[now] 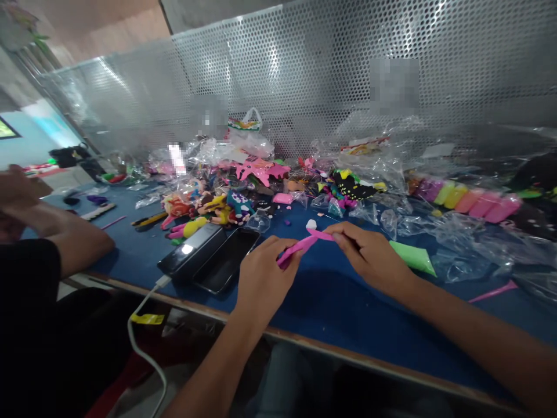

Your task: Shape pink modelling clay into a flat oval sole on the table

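My left hand [268, 268] is closed around a magenta strip [300, 248], which sticks out past the fingertips; I cannot tell whether it is clay or plastic. In a pinch, my right hand [369, 252] holds a flat pink blade-like piece [321, 234], perhaps a modelling tool. The tips of the two pieces meet or overlap above the blue tabletop [331, 313]. Just behind them lies a small white lump [310, 224]. A bright green packet [412, 257] lies by my right wrist, and a black phone [227, 260] is left of my left hand.
A dark box-like device [191, 249] with a white cable [141, 348] sits near the front edge. Colourful clay figures [204, 212], plastic wrappers [391, 220] and a row of coloured clay packs [465, 200] crowd the back. Another person's arm [82, 238] rests at left.
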Demonstrator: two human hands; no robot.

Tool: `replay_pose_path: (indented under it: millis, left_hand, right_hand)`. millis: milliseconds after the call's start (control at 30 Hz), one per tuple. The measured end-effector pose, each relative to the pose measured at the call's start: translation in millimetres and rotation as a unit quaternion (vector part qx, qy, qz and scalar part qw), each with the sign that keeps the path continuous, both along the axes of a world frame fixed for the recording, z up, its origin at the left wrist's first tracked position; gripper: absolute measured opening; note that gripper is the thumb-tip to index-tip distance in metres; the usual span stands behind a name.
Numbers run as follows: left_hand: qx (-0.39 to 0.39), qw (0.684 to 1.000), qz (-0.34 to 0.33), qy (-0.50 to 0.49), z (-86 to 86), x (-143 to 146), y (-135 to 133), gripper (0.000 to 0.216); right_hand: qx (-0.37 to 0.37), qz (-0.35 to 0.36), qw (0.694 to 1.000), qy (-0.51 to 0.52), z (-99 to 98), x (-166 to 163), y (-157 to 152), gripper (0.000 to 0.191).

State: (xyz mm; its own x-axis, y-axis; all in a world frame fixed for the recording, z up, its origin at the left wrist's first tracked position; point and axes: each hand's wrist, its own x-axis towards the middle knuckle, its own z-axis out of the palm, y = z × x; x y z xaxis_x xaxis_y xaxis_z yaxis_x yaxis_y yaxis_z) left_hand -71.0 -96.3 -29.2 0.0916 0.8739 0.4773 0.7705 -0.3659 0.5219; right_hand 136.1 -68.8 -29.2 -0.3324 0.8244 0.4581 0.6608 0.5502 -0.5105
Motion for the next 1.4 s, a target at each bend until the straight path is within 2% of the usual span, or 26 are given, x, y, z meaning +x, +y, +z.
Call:
replay_pose_path:
  millis: [133, 233, 333, 433, 533, 733, 967, 1100, 1233, 1300, 1400]
  left_hand:
    - [-0.041, 0.998, -0.049, -0.002, -7.7, 4.7, 3.6, 0.017]
    - [-0.077, 0.996, -0.040, 0.000, -12.0, 3.7, 5.6, 0.020]
    - [-0.078, 0.997, -0.012, 0.011, -10.9, 2.5, 4.4, 0.027]
    - [-0.072, 0.997, 0.010, 0.026, -8.3, 4.1, 0.6, 0.022]
    - [-0.065, 0.995, 0.031, 0.063, -8.4, 6.0, -2.3, 0.019]
    - [-0.052, 0.994, 0.025, 0.090, -12.4, 4.5, -3.2, 0.023]
    - [-0.077, 0.995, 0.004, 0.069, -11.0, 3.8, -2.2, 0.023]
    - [-0.081, 0.995, 0.011, 0.056, -10.0, 3.6, -1.1, 0.029]
    - [-0.095, 0.995, 0.013, 0.022, -11.3, 1.4, -0.4, 0.030]
    - [-0.106, 0.994, -0.008, -0.028, -12.2, -0.3, 0.9, 0.026]
    - [-0.113, 0.985, -0.038, -0.124, -12.0, -2.6, 4.0, 0.025]
  right_hand:
    - [0.130, -0.023, 0.987, -0.088, -2.8, -5.1, -5.2, 0.030]
    - [0.181, -0.034, 0.973, -0.140, -5.2, -6.9, -5.5, 0.031]
    - [0.208, -0.031, 0.958, -0.193, -5.1, -7.8, -6.2, 0.032]
    - [0.224, -0.019, 0.946, -0.232, -2.4, -11.1, -9.9, 0.031]
    - [0.241, 0.026, 0.928, -0.284, 0.2, -17.4, -17.0, 0.033]
    - [0.271, 0.062, 0.888, -0.365, -1.6, -27.2, -26.7, 0.038]
    - [0.303, 0.051, 0.898, -0.316, -5.1, -19.5, -22.4, 0.032]
    - [0.304, 0.050, 0.893, -0.329, -7.5, -20.4, -22.0, 0.029]
    - [0.319, 0.045, 0.900, -0.293, -3.3, -18.5, -20.4, 0.026]
    - [0.300, -0.003, 0.923, -0.241, 1.1, -13.8, -16.9, 0.027]
    - [0.164, -0.133, 0.960, -0.183, 4.4, -4.1, -4.6, 0.025]
